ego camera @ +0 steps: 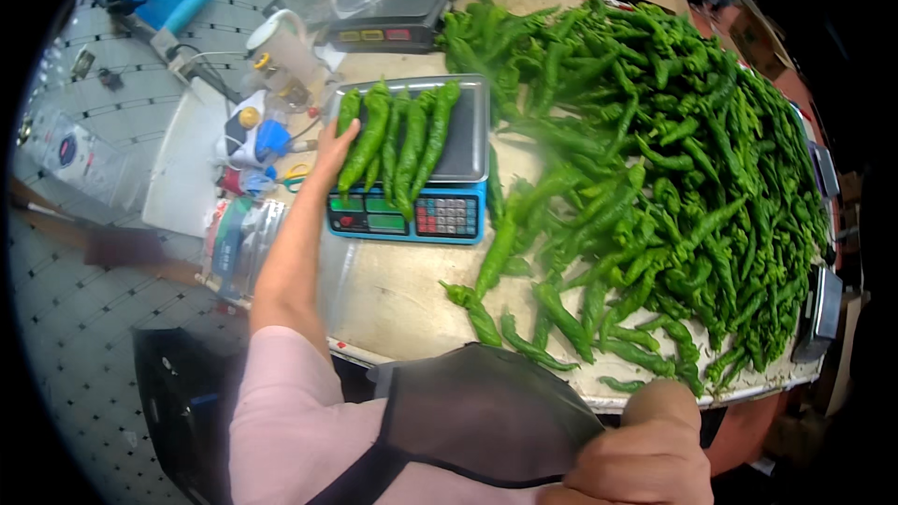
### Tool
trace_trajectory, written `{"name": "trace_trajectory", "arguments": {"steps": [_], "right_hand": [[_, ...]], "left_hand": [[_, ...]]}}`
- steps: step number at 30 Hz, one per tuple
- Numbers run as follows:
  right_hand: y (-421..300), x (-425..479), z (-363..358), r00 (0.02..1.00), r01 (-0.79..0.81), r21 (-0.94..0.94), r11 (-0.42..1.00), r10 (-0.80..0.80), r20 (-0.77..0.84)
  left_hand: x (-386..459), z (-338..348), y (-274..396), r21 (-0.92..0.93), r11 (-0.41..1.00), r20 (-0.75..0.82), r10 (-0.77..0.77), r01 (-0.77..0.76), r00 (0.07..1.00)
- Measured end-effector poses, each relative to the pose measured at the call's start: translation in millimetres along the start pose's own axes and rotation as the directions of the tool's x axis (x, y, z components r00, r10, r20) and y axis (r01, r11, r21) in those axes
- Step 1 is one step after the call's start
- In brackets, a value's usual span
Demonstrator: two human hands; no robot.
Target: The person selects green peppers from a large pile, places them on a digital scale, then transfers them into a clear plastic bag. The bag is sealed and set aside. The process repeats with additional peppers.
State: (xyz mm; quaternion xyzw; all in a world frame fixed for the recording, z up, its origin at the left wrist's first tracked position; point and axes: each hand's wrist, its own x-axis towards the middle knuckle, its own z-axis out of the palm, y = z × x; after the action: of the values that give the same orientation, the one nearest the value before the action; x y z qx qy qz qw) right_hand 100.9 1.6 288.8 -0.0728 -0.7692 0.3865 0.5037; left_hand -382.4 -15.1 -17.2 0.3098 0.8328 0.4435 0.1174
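Several long green peppers (413,140) lie side by side on the dark pan (468,126) of a blue digital scale (407,231). My left hand (338,147) is at the pan's left side, its thumb over the leftmost pepper (349,111); most of its fingers are hidden. Pepper tips hang over the scale's lit display and keypad. Close to the camera at bottom right, my right hand (642,452) is curled, with nothing seen in it. Near it, at the table's front edge, lie loose green peppers (624,384).
A large heap of green peppers (673,168) covers the right of the table (393,294). A second scale (400,14) stands behind. Left are a plastic jug (284,42), scissors (295,177) and a stack of plastic bags (242,245). People are partly visible at the far edge.
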Motion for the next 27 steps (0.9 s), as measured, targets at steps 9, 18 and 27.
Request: {"name": "trace_trajectory", "arguments": {"steps": [9,18,27], "right_hand": [[34.0,-12.1,-5.3,0.868,0.44,0.158,0.884,-0.464,0.178],[25.4,-33.6,-71.6,0.912,0.306,0.266,0.914,-0.362,0.194],[-44.5,-34.5,-30.2,0.917,0.251,0.367,0.896,-0.342,0.207]], "left_hand": [[-17.1,-19.1,-37.3,-0.072,0.99,-0.102,-0.124,0.117,0.987],[-75.8,-63.6,-2.1,-0.282,0.958,-0.42,-0.073,-0.054,0.905],[-168.7,-59.2,-42.4,-0.316,0.939,-0.464,-0.026,-0.139,0.885]]}}
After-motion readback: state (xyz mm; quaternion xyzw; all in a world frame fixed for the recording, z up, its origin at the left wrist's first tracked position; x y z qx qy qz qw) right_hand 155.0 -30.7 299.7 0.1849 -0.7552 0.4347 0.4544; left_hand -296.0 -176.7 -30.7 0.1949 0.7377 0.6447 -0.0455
